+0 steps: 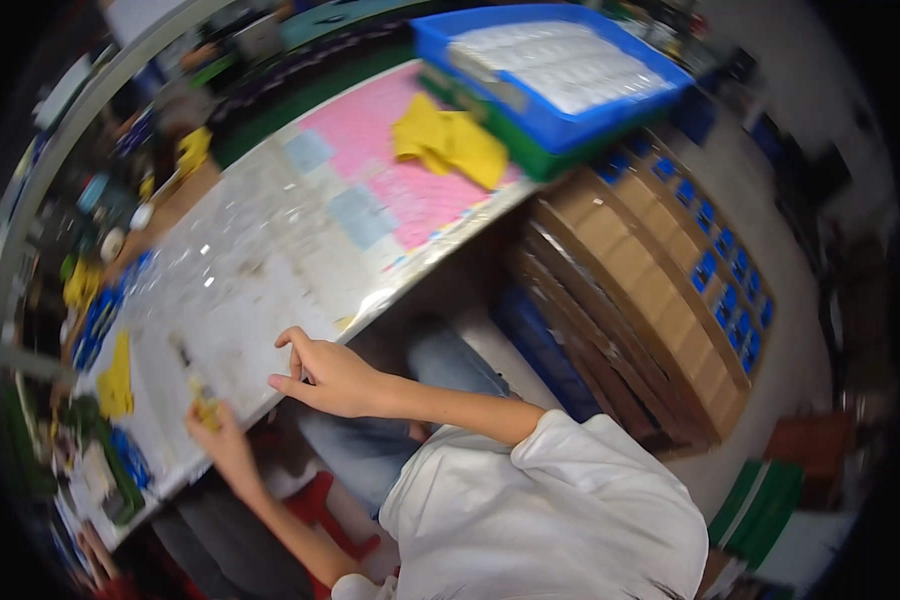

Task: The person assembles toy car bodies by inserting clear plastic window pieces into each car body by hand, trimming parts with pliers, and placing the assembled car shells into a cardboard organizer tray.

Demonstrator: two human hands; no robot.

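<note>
My left hand (222,444) is closed around a slim tool with a yellow handle (205,408) at the table's near edge. A pale shaft and a narrow dark tip point away over the tabletop; blur hides the tool's exact kind. To its right, my right hand (332,378) hovers by the same edge, its index finger bent and its thumb apart from it. I see nothing held between them. Beneath both hands runs the worn white table (260,270). A yellow cloth (116,378) lies left of the tool.
Pink paper (355,130) and another yellow cloth (450,145) lie on the far tabletop. A blue tray (560,135) of clear-wrapped goods sits on a green one. Stacked cardboard trays (630,290) with blue parts stand right. A red stool (320,510) is below.
</note>
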